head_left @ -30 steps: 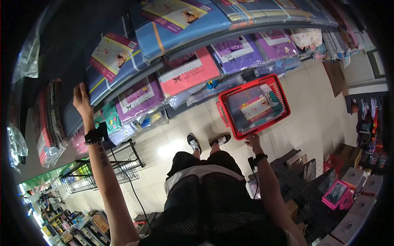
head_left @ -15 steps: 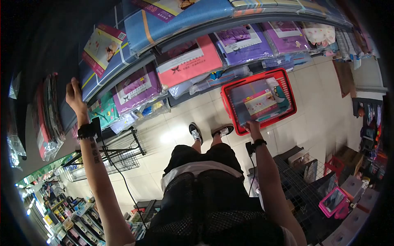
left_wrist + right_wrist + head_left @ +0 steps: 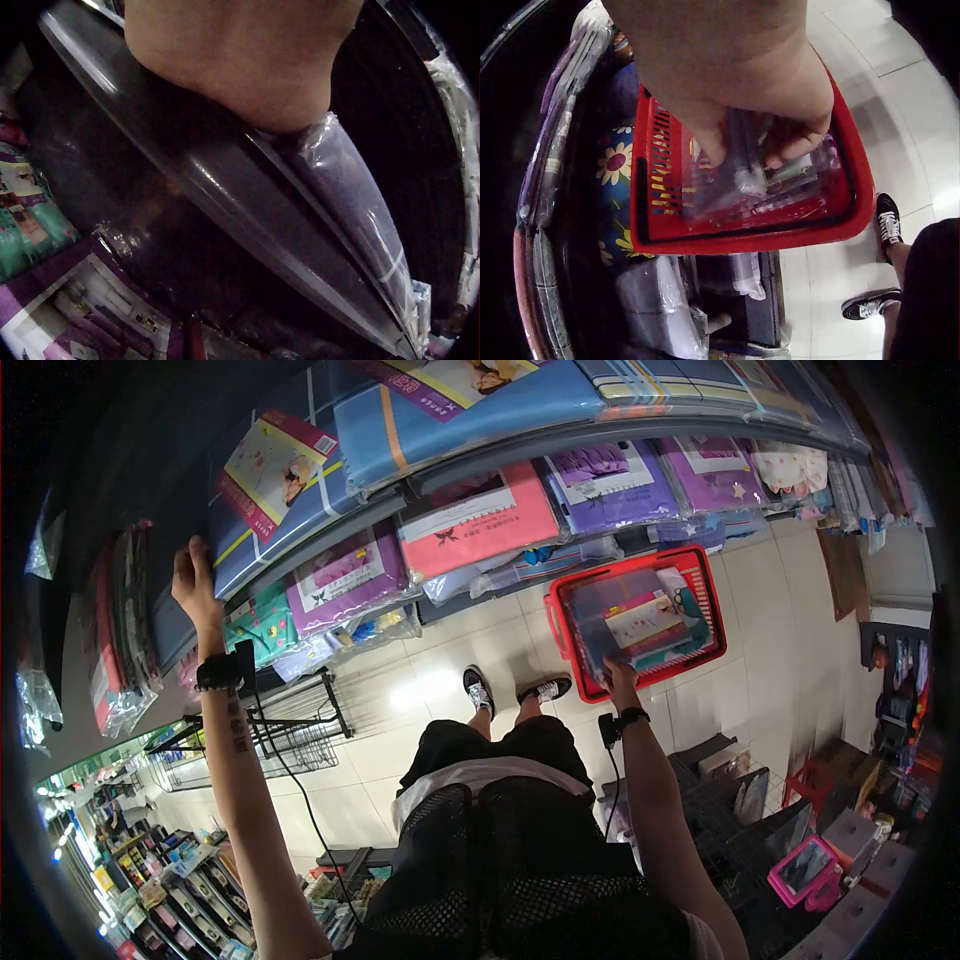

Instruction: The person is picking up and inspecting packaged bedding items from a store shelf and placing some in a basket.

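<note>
My left hand (image 3: 197, 582) rests at the shelf edge (image 3: 225, 199), right beside a blue plaid bedding pack (image 3: 318, 510) in clear plastic. In the left wrist view its fingers are hidden behind the wrist. Inside the red shopping basket (image 3: 560, 622), my right hand (image 3: 622, 678) pinches the near edge of a bedding pack (image 3: 744, 184) between thumb and fingers. This pack has a printed label (image 3: 640, 622) on top and is tilted in the basket. A teal patterned pack (image 3: 697, 622) lies at the basket's far right side.
Purple (image 3: 345, 578) and pink (image 3: 478, 535) bedding packs fill the lower shelf. A black wire rack (image 3: 295, 725) stands at the left. Behind on the right are a dark mesh stand (image 3: 700, 800) and a pink-framed item (image 3: 803, 868). The basket sits on the tiled floor (image 3: 400, 660).
My right hand has moved from outside the basket's near rim into it, now pinching the pack, whose near edge is raised. The left hand stays at the shelf edge.
</note>
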Demonstrator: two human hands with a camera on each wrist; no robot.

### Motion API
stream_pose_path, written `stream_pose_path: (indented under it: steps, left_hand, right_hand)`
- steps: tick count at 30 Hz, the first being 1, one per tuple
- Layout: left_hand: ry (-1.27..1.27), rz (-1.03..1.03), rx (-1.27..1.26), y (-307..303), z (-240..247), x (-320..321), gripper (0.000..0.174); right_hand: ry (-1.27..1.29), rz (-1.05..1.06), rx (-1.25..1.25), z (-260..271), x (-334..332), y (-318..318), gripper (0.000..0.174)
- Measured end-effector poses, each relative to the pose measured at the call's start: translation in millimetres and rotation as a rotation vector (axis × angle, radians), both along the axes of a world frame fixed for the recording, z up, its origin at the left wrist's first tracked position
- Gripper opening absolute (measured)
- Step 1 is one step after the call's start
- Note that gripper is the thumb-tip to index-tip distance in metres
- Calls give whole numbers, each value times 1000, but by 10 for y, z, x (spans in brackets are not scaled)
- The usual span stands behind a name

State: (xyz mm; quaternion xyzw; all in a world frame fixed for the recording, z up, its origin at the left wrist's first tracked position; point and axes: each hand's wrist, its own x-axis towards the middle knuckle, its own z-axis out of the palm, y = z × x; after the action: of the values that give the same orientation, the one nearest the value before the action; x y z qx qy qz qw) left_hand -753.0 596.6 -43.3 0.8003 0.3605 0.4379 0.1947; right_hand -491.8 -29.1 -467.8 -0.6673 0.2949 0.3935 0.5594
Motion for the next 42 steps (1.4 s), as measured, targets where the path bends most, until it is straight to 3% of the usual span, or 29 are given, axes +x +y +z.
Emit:
stream_pose_path:
  steps: [2,6,8,11,14,16,18,20,22,24,26,37,42]
  left_hand:
    - [-6,-1,26,-14,5,28,35]
    - [-40,-1,12,-71,7,60,34]
    - [-49,0,20,-42,26,36,34]
    - [-15,-13,40,26,-22,-2,34]
    - [-10,36,42,-98,55,57,35]
    - [-61,7,3,-63,26,56,33]
    - [-16,41,-29,-21,10,13,31]
    - [-20,43,-37,-104,66,45,31]
    - [-24,46,-47,-109,82,32,30]
    - [-28,34,-37,-58,40,28,30]
    - [-56,32,-44,-27,5,17,29]
    - [-93,10,-1,-84,30,17,25]
    - [-296,-96,-109,-101,35,-50,21]
  right_hand:
    - [-129,-1,60,135,10,19,28]
    - [-35,30,171,325,96,7,28]
    - [-100,-70,210,440,104,107,27]
    - [-115,-35,320,182,231,-31,24]
    - [-131,-125,305,859,200,188,25]
    - [-159,-152,242,771,284,169,28]
    - [-149,-91,216,725,337,15,24]
    - [-900,595,-85,447,349,-249,19]
    - [-96,-185,300,433,402,-282,17]
    - [-612,122,228,30,410,-477,19]
    - [-70,-222,381,637,312,-379,21]
    - [-36,-283,459,1626,184,-125,22]
    - [34,-30,464,2179,-11,56,19]
